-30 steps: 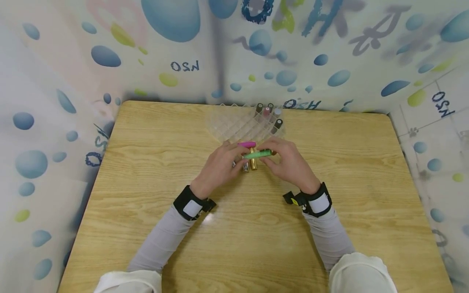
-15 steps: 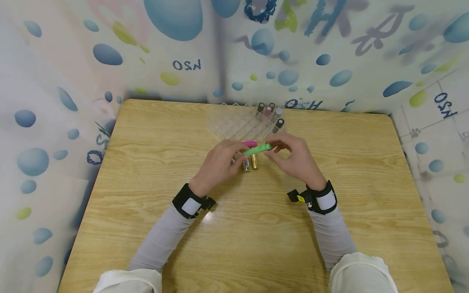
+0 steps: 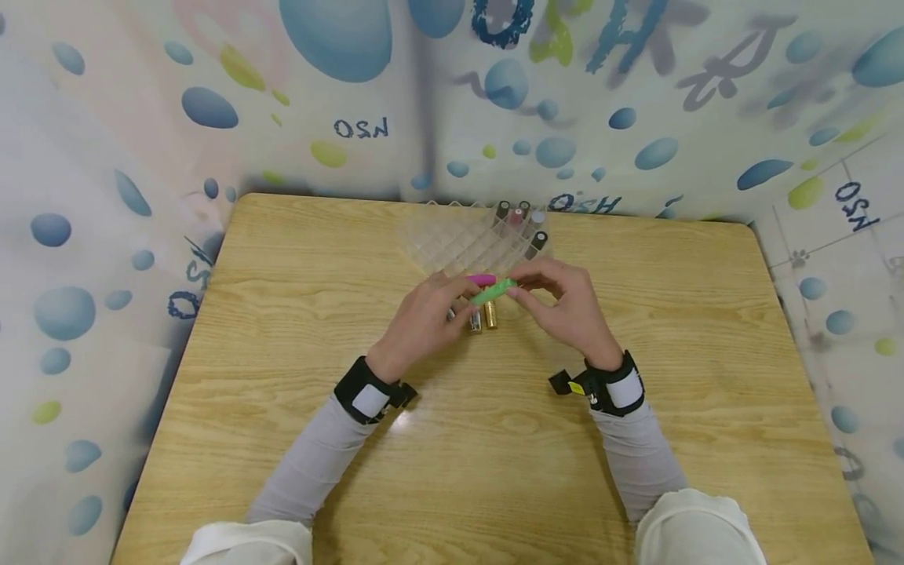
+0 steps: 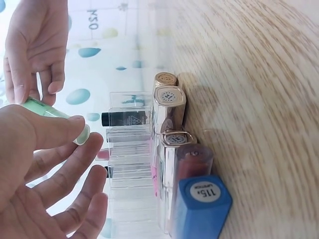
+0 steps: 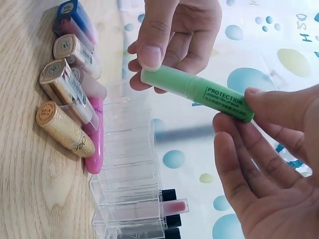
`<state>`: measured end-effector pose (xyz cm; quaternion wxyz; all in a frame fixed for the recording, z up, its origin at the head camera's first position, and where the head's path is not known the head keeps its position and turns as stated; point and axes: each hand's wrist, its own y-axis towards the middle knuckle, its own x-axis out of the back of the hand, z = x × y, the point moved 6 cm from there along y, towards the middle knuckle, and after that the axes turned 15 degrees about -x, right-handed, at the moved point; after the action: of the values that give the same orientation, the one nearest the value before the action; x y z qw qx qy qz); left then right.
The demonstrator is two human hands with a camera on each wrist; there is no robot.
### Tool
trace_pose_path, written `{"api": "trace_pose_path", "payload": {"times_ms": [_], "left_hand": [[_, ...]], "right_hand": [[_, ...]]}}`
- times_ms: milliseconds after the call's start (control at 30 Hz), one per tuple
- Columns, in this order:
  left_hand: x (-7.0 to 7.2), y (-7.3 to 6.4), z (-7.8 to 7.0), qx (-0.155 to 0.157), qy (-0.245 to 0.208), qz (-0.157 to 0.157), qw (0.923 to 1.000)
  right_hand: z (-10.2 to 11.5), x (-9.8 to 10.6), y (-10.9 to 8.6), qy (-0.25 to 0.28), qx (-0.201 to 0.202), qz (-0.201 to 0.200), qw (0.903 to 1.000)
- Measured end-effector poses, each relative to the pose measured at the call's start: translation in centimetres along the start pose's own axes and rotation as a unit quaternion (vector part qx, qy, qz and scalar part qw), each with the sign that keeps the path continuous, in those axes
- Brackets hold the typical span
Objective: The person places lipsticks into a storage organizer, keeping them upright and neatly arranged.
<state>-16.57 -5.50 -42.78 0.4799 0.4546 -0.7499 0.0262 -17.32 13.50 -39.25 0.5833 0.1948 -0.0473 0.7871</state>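
A pale green lip balm tube [image 5: 194,92], printed PROTECTION, is held up between both hands. My left hand [image 3: 424,314] pinches its lighter end between thumb and fingers. My right hand [image 3: 568,302] pinches the darker, printed end with thumb and fingertips, as the right wrist view shows. Below the hands, several lip products lie on the table: a gold lipstick tube [image 3: 491,314], a silver-gold tube [image 4: 168,107], a blue-capped lipstick [image 4: 204,206] and a bright pink tube [image 5: 94,139]. The left hand partly hides this group in the head view.
Behind the hands stands a clear plastic organizer [image 3: 448,247] with slanted compartments. Several dark-capped and pink tubes [image 3: 539,240] stand in its right part. The wooden table [image 3: 452,471] reaches a wall [image 3: 297,94] of patterned sheeting.
The right hand shifted slightly right and then back a little to the left, staying by the tube's end. The lip balm tilted, its right end now higher. The left hand has barely moved.
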Motion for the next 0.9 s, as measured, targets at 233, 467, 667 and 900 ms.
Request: {"api": "trace_pose_path", "payload": {"times_ms": [233, 467, 667, 900], "left_hand": [[-0.2, 0.0, -0.1, -0.015, 0.004, -0.001, 0.9999], [-0.1, 0.0, -0.2, -0.016, 0.011, 0.009, 0.9998], [0.6, -0.3, 0.6, 0.008, -0.009, 0.009, 0.9999], [2.3, -0.5, 1.7, -0.01, 0.076, -0.034, 0.9965]], "right_hand": [[0.4, -0.6, 0.0, 0.021, 0.022, 0.01, 0.9995], [0.7, -1.0, 0.1, -0.012, 0.035, -0.013, 0.9992], [1.4, -1.2, 0.1, -0.043, 0.047, -0.041, 0.9971], [4.3, -0.7, 0.0, -0.053, 0.052, -0.053, 0.9959]]}}
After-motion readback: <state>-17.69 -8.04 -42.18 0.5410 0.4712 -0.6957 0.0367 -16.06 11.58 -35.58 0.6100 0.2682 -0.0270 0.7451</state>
